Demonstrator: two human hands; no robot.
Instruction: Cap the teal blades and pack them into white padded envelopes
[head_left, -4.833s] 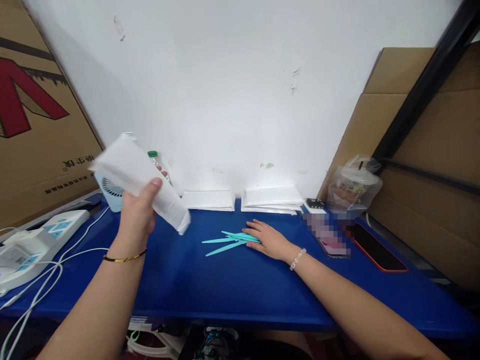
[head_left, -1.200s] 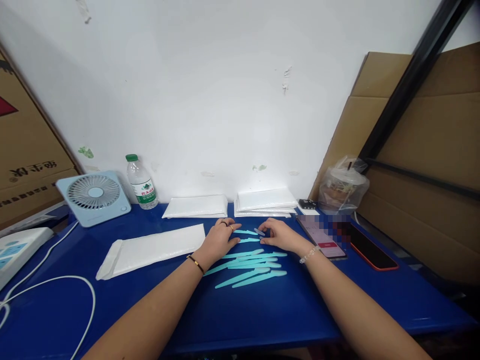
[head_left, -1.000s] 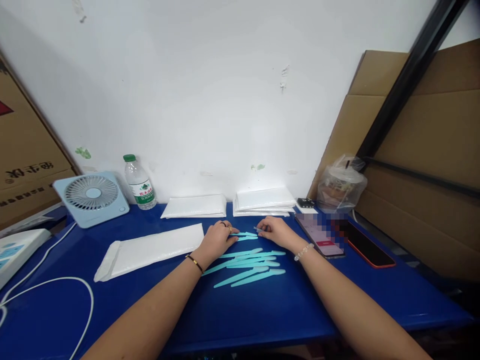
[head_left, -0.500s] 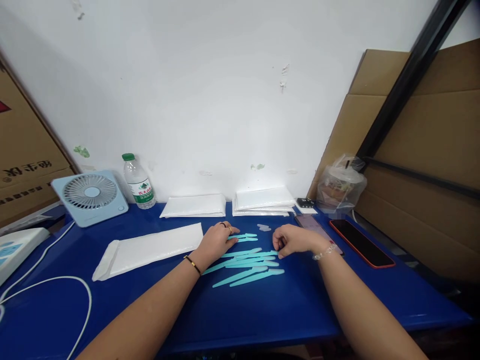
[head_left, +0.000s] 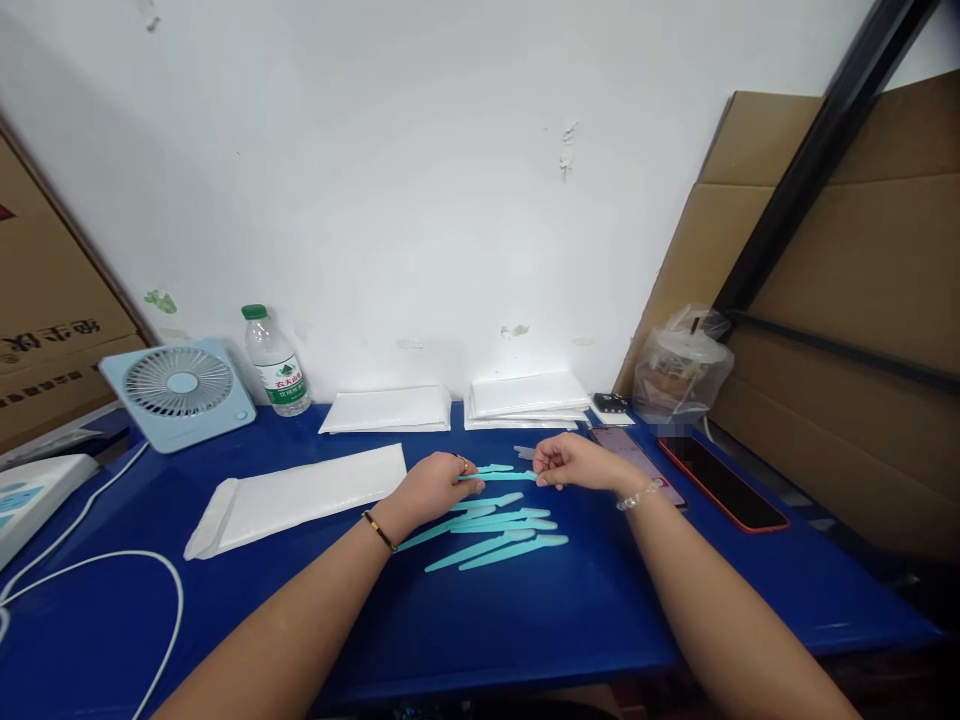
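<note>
A turquoise eyebrow razor [head_left: 504, 477] stretches between my two hands. My left hand [head_left: 435, 490] has thumb and fingers closed on its left end. At its right end, my right hand [head_left: 574, 465] pinches the tip. Just behind it another turquoise razor [head_left: 495, 468] shows, its left part hidden by my left hand. Several more razors [head_left: 499, 548] lie in a loose pile in front of my hands, handles pointing left. Small clear plastic pieces [head_left: 523, 453] lie behind, partly covered by my right hand.
A white padded envelope [head_left: 307, 495] lies left on the blue table [head_left: 420, 640]. Stacks of white envelopes [head_left: 386, 408] rest against the wall. A fan [head_left: 180, 390] and water bottle [head_left: 276, 365] stand back left; two phones [head_left: 720, 485] and a bagged cup [head_left: 682, 370] are right.
My right hand has moved back and slightly left from the pile with a razor, bringing it up to my left hand. My left hand now grips the razor's other end.
</note>
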